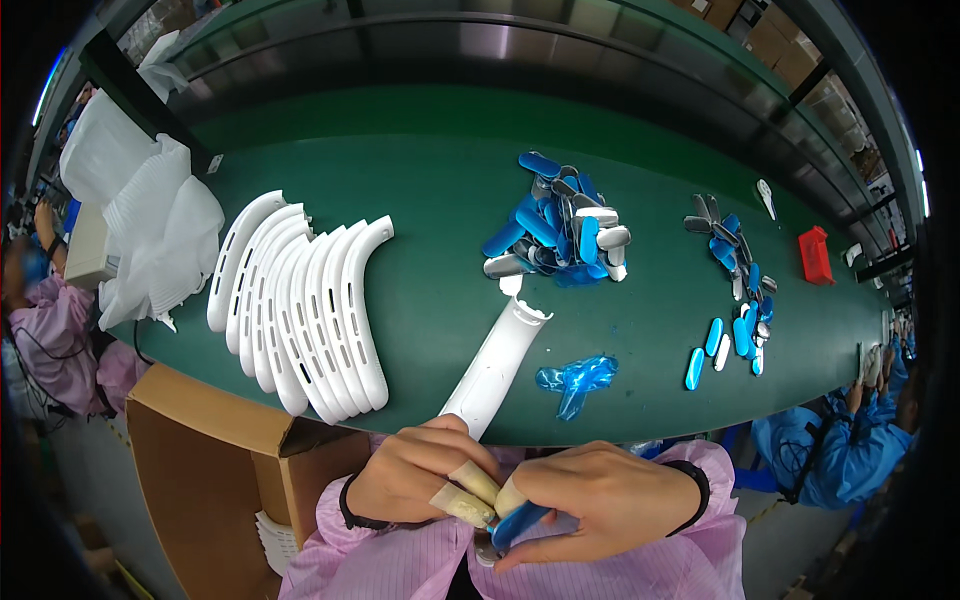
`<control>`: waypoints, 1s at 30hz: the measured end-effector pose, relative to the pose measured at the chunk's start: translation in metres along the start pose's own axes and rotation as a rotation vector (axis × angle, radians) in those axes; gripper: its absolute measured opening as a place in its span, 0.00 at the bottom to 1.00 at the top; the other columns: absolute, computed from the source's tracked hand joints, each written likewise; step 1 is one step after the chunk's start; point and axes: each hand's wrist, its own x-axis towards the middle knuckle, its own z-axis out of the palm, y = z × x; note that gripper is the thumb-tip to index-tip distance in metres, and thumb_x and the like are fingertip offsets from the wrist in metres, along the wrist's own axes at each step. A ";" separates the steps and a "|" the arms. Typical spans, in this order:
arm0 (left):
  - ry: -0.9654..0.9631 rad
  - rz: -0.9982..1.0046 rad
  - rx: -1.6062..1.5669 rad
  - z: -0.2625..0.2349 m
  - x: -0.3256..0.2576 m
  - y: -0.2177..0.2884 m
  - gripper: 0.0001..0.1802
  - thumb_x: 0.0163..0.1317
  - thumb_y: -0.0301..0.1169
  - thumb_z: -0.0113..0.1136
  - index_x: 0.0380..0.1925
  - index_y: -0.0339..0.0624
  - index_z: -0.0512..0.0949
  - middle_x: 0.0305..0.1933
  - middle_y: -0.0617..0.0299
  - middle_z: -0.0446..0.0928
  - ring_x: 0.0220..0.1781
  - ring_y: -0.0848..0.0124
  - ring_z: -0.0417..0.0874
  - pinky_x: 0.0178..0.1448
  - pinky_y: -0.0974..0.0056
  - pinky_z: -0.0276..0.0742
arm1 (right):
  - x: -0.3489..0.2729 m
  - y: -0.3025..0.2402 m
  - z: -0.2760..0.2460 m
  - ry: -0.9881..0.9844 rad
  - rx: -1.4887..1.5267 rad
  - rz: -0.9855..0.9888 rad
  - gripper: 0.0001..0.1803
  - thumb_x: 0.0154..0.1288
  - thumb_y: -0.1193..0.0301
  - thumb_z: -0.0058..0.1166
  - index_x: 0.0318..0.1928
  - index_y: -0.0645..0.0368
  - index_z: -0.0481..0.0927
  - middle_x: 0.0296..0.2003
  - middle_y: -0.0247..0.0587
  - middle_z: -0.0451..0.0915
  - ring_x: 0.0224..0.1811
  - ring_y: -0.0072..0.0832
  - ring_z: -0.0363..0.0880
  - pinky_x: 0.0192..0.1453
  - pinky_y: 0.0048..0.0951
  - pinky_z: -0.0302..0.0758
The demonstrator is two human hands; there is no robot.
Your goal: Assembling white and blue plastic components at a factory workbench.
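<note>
My left hand (425, 470) and my right hand (600, 500) meet close to my body, below the table's near edge. Pale finger cots cover some fingertips. Pinched between my right thumb and fingers is a small oval cover (518, 522) with a blue face. My left fingertips are closed against its near end, where a silvery part shows; the fingers hide the rest. Just beyond my left hand, a long white curved plastic shell (490, 370) lies at the table edge, its near end behind the knuckles. Crumpled blue film (580, 380) rests to its right.
Several slotted white curved shells (300, 310) are lined up on the green table (430, 180) at left, beside white foam wrap (160, 220). A heap of blue and silver oval covers (560, 225) sits mid-table. More lie right, near a red bin (815, 255). An open cardboard box (200, 450) stands lower left.
</note>
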 end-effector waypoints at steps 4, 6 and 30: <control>0.023 -0.027 0.026 0.000 0.001 0.001 0.05 0.50 0.25 0.66 0.29 0.45 0.84 0.34 0.62 0.83 0.38 0.64 0.83 0.40 0.63 0.68 | -0.001 -0.008 -0.001 -0.035 -0.050 -0.012 0.19 0.62 0.60 0.60 0.38 0.61 0.67 0.26 0.47 0.73 0.26 0.47 0.77 0.29 0.40 0.73; 0.034 -0.043 0.063 0.002 0.001 0.003 0.05 0.50 0.25 0.67 0.28 0.45 0.84 0.33 0.62 0.83 0.37 0.64 0.83 0.39 0.64 0.69 | -0.004 -0.010 0.000 -0.044 -0.039 0.001 0.19 0.63 0.61 0.59 0.39 0.62 0.67 0.28 0.48 0.73 0.27 0.47 0.76 0.29 0.41 0.73; 0.146 0.041 0.251 0.007 0.000 0.004 0.09 0.42 0.27 0.72 0.27 0.44 0.84 0.32 0.64 0.83 0.37 0.68 0.85 0.36 0.67 0.66 | -0.002 -0.011 0.004 0.139 -0.323 -0.169 0.22 0.53 0.57 0.69 0.33 0.62 0.75 0.24 0.37 0.73 0.18 0.29 0.73 0.20 0.25 0.71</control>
